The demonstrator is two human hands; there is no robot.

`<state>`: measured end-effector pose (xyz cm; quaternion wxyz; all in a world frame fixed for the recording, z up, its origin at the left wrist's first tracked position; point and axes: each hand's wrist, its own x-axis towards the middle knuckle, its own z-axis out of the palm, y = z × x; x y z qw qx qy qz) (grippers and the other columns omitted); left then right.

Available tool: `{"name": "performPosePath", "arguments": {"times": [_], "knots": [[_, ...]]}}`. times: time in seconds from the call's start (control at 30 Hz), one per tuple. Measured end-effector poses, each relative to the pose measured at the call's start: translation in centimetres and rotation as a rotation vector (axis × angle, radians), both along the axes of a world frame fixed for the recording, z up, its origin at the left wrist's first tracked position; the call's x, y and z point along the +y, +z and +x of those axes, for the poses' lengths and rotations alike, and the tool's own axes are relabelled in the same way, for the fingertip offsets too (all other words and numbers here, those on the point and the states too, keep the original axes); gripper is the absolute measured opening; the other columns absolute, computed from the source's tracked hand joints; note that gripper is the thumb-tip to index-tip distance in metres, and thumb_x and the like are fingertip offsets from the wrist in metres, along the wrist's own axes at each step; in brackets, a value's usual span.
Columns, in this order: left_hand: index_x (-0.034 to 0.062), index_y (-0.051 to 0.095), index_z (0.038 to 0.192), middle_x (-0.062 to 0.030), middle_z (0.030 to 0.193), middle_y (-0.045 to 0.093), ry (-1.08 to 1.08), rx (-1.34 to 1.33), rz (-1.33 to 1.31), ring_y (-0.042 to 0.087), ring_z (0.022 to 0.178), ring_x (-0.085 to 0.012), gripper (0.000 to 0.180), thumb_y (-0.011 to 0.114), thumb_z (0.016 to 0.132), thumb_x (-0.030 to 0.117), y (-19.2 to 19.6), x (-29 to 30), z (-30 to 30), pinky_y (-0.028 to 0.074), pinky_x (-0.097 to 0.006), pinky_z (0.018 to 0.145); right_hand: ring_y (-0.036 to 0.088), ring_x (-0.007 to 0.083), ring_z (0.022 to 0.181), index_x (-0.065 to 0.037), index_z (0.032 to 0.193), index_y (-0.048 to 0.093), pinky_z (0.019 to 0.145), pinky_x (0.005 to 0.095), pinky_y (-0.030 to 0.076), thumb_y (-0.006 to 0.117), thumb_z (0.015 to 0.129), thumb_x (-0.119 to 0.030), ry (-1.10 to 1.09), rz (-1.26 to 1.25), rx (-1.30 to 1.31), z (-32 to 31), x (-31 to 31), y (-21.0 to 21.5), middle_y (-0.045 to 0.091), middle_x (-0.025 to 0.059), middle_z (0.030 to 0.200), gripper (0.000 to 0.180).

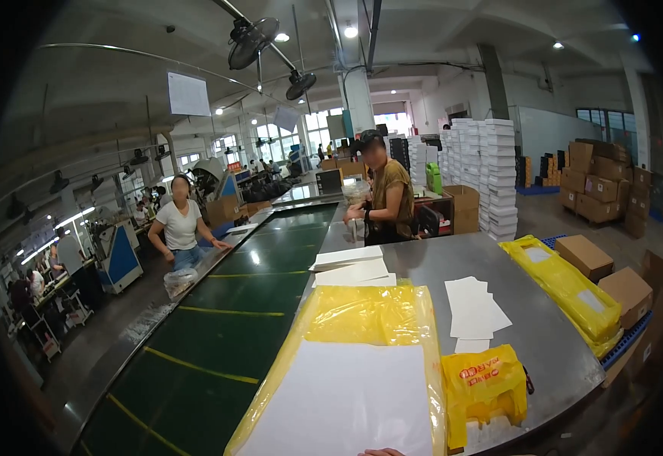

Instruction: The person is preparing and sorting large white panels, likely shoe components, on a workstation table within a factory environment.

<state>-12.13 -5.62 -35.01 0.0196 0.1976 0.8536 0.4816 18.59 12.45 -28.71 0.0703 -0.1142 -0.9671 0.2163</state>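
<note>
At the bottom edge, a sliver of what appears to be my right hand shows. Its visible fingers lie flat along the lower edge of a large white sheet; the rest of the hand is cut off. The sheet rests on a shiny yellow plastic package on the metal table. My left hand is out of view. Right of the package lies a crumpled yellow plastic bag with red print. Beyond the bag are loose white cards, fanned out, and more white boards stand stacked past the package.
A green conveyor belt with yellow lines runs along the left. One person stands across it, another at the metal table's far end. Yellow-wrapped bundles and cardboard boxes sit at right; white box stacks rise behind.
</note>
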Motion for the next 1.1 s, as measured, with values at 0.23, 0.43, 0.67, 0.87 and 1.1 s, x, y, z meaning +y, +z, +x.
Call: {"name": "performPosePath", "arguments": {"times": [0.23,0.43,0.67,0.87,1.1], "knots": [[-0.0042,0.027,0.141,-0.0301,0.14,0.034,0.018,0.03,-0.024,0.036,0.129,-0.0404,0.062,0.048,0.095,0.032,0.6,-0.2,0.0,0.03,-0.042,0.107,0.026,0.0407,0.133,0.002,0.136,0.036,0.109,0.0509,0.02,0.048,0.09,-0.039,0.007,-0.006,-0.03,-0.5,0.1,0.1,0.032,0.0263,0.142,0.062],[-0.0031,0.029,0.141,-0.0297,0.14,0.035,0.05,0.07,-0.032,0.038,0.127,-0.0409,0.06,0.049,0.095,0.03,0.7,0.0,-0.2,0.031,-0.043,0.106,0.028,0.0403,0.131,0.002,0.134,0.038,0.107,0.0508,0.023,0.05,0.09,-0.038,0.007,-0.008,0.019,-0.6,0.5,-0.2,0.035,0.0254,0.139,0.061],[-0.0028,0.03,0.139,-0.0288,0.136,0.039,0.027,0.093,0.038,0.04,0.124,-0.0417,0.058,0.048,0.093,0.027,-1.6,0.0,-0.6,0.032,-0.043,0.104,0.028,0.0421,0.13,0.003,0.134,0.038,0.107,0.0515,0.023,0.05,0.089,-0.037,0.017,-0.034,0.032,-0.2,0.6,0.6,0.034,0.0265,0.14,0.062],[-0.0007,0.03,0.138,-0.0289,0.131,0.043,0.011,0.194,0.042,0.044,0.118,-0.0448,0.058,0.047,0.091,0.028,-2.3,0.0,-1.0,0.034,-0.047,0.099,0.029,0.0353,0.133,-0.002,0.134,0.039,0.108,0.0451,0.023,0.043,0.094,-0.045,0.014,0.066,-0.025,-0.5,0.8,0.3,0.036,0.0214,0.139,0.058],[-0.0001,0.03,0.139,-0.0286,0.131,0.044,0.043,0.174,0.007,0.044,0.116,-0.0455,0.059,0.046,0.091,0.031,-2.0,0.2,-0.9,0.035,-0.048,0.098,0.032,0.0354,0.131,-0.003,0.133,0.04,0.107,0.0452,0.025,0.045,0.094,-0.045,0.001,0.11,0.006,-0.4,0.7,0.0,0.038,0.0213,0.138,0.058]]}}
